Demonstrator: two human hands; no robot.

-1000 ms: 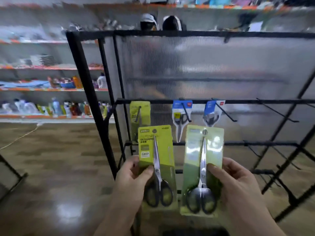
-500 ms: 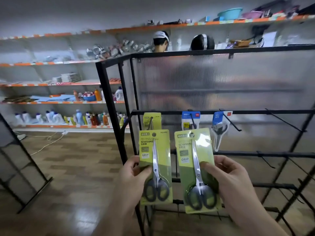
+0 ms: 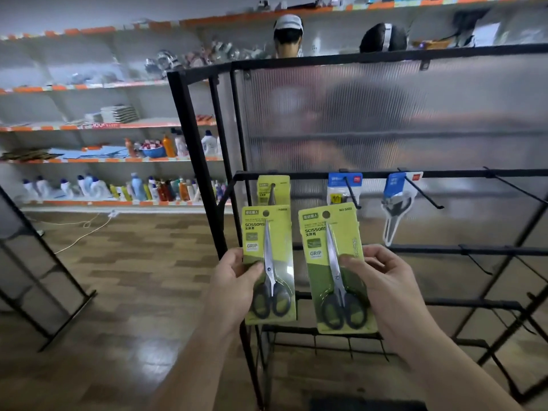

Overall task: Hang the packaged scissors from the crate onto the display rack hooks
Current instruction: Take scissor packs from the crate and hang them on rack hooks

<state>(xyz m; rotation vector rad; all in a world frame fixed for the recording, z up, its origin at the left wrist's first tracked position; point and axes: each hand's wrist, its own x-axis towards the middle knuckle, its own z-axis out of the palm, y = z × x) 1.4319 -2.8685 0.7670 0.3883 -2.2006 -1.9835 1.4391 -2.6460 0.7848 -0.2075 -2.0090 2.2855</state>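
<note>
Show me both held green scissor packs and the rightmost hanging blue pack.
Left-hand green pack (image 3: pixel 268 264): head view, on the blades.
Right-hand green pack (image 3: pixel 320 280): head view, card beside blades.
Rightmost blue pack (image 3: pixel 396 206): head view, its middle.

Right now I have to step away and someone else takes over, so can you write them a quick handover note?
Left hand grips one green scissors pack; right hand grips a second green scissors pack, both upright before the display rack.
Done: a hung green pack and two blue packs are on the top rail.
To do: hang both held packs; free hooks stand to the right.
</note>
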